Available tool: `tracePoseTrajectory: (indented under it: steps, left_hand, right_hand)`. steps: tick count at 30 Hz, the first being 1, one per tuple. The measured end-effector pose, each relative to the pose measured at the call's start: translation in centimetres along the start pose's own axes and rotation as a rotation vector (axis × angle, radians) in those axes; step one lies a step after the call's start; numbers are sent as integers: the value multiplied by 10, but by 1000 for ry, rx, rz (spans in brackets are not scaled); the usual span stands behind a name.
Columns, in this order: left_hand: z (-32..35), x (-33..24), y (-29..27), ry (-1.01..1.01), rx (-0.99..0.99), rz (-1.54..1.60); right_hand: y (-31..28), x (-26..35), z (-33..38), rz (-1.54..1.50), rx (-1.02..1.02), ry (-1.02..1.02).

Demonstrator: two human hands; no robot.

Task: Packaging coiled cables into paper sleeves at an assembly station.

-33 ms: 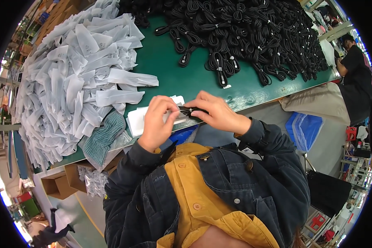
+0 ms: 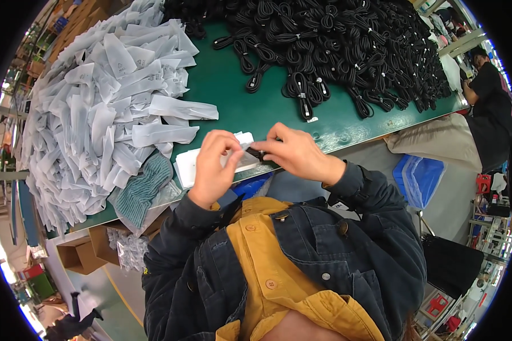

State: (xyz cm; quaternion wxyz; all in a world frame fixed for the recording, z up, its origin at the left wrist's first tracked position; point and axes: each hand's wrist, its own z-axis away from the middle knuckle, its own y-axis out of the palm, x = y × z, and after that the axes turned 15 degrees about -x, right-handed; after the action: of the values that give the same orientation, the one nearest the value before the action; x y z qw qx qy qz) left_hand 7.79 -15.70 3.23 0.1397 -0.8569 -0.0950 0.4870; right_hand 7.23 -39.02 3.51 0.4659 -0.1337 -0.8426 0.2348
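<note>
A dark coiled cable bundle point(image 2: 257, 152), mostly hidden by fingers, is in the grip of my right hand point(image 2: 294, 150). Its left end meets a translucent plastic bag point(image 2: 245, 146), pinched between thumb and fingers of my left hand point(image 2: 213, 166). How far the cable sits inside the bag cannot be made out. Under both hands, at the table's near edge, lies a stack of flat white bags point(image 2: 188, 165). Left of it rests a folded teal ribbed cloth point(image 2: 145, 190).
A large heap of filled whitish bags point(image 2: 105, 91) covers the table's left side. Black coiled cables point(image 2: 335, 45) pile up at the back right of the green table point(image 2: 233, 105). A seated person point(image 2: 489, 96) is at far right. Cardboard boxes point(image 2: 79, 253) stand below left.
My right fingers have shifted over the cable, so less of it shows. The bag's edge now shows between both hands.
</note>
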Motion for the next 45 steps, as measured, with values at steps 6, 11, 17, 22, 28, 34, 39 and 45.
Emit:
tracePoseTrajectory:
  steps: [6, 11, 17, 22, 28, 34, 39, 45]
  left_hand:
    - [-9, -5, -4, 37, -34, -76]
    - [-24, -7, -10, -119, -81, 61]
    - [-61, 0, -51, -538, -154, 662]
    - [-139, 12, -168, -189, -686, 347]
    - [-107, 28, -141, 57, -667, -365]
    - [6, 21, -7, 25, 109, -224]
    - [12, 18, 16, 159, 56, -369]
    - [19, 26, 18, -50, 12, -248]
  right_hand:
    - [2, 3, -15, 139, -27, -241]
    - [13, 18, -30, -210, -275, -109]
    - [1, 18, -38, -289, -351, -65]
    - [-25, -21, -34, 567, -343, -42]
    - [-29, -69, -21, 855, -263, 56]
    - [-22, -65, -11, 670, -321, 25]
    - [-20, -61, 0, 622, -346, -161]
    - [-15, -36, 7, 297, -215, 2]
